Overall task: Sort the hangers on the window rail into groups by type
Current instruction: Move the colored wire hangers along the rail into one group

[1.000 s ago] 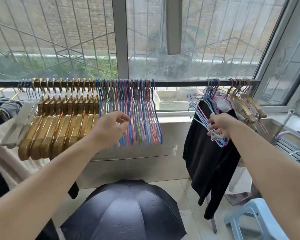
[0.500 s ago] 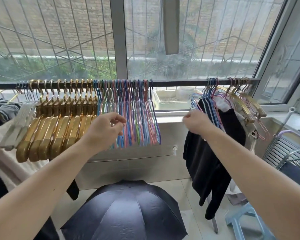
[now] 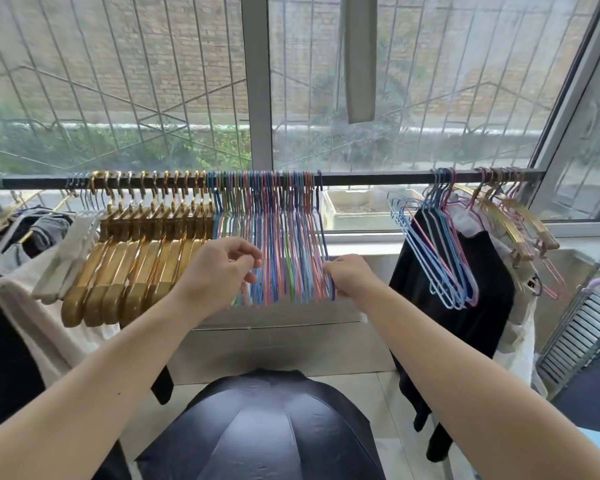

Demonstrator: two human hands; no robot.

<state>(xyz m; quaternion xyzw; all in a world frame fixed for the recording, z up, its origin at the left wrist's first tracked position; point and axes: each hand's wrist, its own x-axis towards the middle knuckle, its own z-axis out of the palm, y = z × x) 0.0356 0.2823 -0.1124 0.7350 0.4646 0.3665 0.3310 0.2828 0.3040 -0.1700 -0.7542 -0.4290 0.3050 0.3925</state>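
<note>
A dark window rail runs across the view. A row of gold hangers hangs at its left, and a dense pack of coloured wire hangers hangs beside them in the middle. My left hand pinches wire hangers at the pack's left side. My right hand grips the lower end of the pack's rightmost hangers. Farther right, a small bunch of blue and pink wire hangers hangs apart, with gold and pink hangers mixed at the rail's end.
A black garment hangs under the right bunch. An open dark umbrella sits on the floor below my arms. Pale and dark clothes hang at the far left. A folded metal rack leans at the right.
My right hand let go of the blue bunch at the right and moved left to the right edge of the middle pack. My left hand stayed at the pack.
</note>
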